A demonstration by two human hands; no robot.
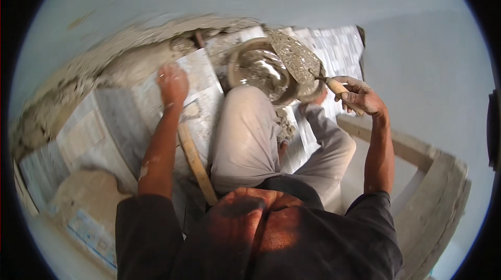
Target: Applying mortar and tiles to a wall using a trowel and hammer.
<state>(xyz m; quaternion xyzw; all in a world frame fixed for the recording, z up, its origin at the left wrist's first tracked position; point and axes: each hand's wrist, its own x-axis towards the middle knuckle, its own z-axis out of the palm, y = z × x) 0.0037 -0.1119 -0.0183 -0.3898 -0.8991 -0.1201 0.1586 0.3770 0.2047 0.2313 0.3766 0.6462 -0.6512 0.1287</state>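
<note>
My right hand (360,97) grips the wooden handle (336,86) of a trowel. Its mortar-coated blade (292,55) lies tilted over a round tub (234,79) of wet grey mortar; whether it touches the rim is unclear. At the left, my left hand (173,84) is over a pale, stained tile (198,71), fingers slightly blurred and apparently resting on it, holding nothing visible. A wooden batten (190,152) runs below that hand, beside my bent knee (240,128).
Tiles (104,128) surround me, below a rough broken wall base (125,55). Small rubble (285,129) sits under the tub. At the right are a plain wall (428,71) and a concrete-coloured frame or ledge (438,196); a sandy slab-like shape (83,196) is at lower left.
</note>
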